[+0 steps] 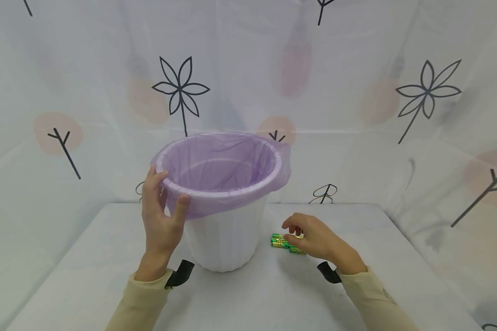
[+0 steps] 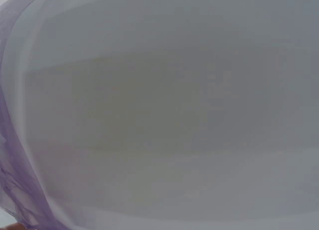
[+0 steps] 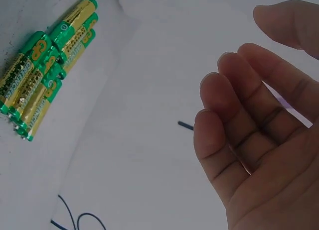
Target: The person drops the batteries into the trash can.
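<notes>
A white trash bin (image 1: 221,239) with a thin purple trash bag (image 1: 232,202) lining it and folded over its rim stands on the table, leaning a little. My left hand (image 1: 161,220) holds the bin's left rim through the bag, its thumb on the outside near the front. In the left wrist view the bin's white wall (image 2: 159,110) fills nearly everything. My right hand (image 1: 314,236) hovers by several green and gold batteries (image 1: 279,245), fingers loosely bent and holding nothing. Those batteries lie side by side in a group, seen in the right wrist view left of the relaxed fingers (image 3: 214,95).
The white table (image 1: 265,303) reaches back to a hanging white sheet (image 1: 240,101) printed with flowers and pink blots. More of this sheet hangs at both sides. The bin stands left of the batteries.
</notes>
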A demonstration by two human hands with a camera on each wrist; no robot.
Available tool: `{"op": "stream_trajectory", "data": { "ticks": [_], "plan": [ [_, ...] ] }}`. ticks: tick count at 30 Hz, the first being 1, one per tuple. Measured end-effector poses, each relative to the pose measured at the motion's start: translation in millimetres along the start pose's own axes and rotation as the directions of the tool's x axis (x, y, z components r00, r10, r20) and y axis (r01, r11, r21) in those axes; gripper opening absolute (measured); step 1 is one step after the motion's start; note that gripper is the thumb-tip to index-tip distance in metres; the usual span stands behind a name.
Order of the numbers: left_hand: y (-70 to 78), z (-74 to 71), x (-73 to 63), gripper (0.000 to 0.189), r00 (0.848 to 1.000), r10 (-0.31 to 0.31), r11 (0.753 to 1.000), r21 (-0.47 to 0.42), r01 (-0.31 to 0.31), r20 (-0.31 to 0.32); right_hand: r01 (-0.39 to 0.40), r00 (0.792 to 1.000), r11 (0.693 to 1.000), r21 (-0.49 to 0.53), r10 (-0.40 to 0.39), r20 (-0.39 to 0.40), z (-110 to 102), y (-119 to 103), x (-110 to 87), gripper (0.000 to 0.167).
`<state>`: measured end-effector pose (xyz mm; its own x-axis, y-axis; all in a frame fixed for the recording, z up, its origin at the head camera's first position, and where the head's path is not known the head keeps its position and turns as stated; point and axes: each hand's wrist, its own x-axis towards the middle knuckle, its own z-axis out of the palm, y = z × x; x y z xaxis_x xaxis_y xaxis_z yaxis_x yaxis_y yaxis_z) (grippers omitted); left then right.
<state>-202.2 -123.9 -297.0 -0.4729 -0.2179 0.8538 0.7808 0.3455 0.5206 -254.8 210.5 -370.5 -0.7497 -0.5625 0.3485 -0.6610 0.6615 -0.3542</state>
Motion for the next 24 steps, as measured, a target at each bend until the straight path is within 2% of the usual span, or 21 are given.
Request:
{"op": "stream_trajectory", "data": {
  "ticks": [13, 24],
  "plan": [
    [-0.7, 0.7, 0.1, 0.054, 1.000, 0.006, 1.000, 0.000, -0.006, 0.006, -0.075, 0.996, 0.996, 0.047, 0.072, 0.052, 10.1, 13.5, -3.8, 0.023],
    [0.2, 0.6, 0.2, 0.054, 1.000, 0.001, 1.000, 0.006, -0.001, 0.005, -0.175, 0.979, 0.983, 0.061, 0.167, 0.118, 17.5, 27.3, -8.6, 0.030]
  ]
}}
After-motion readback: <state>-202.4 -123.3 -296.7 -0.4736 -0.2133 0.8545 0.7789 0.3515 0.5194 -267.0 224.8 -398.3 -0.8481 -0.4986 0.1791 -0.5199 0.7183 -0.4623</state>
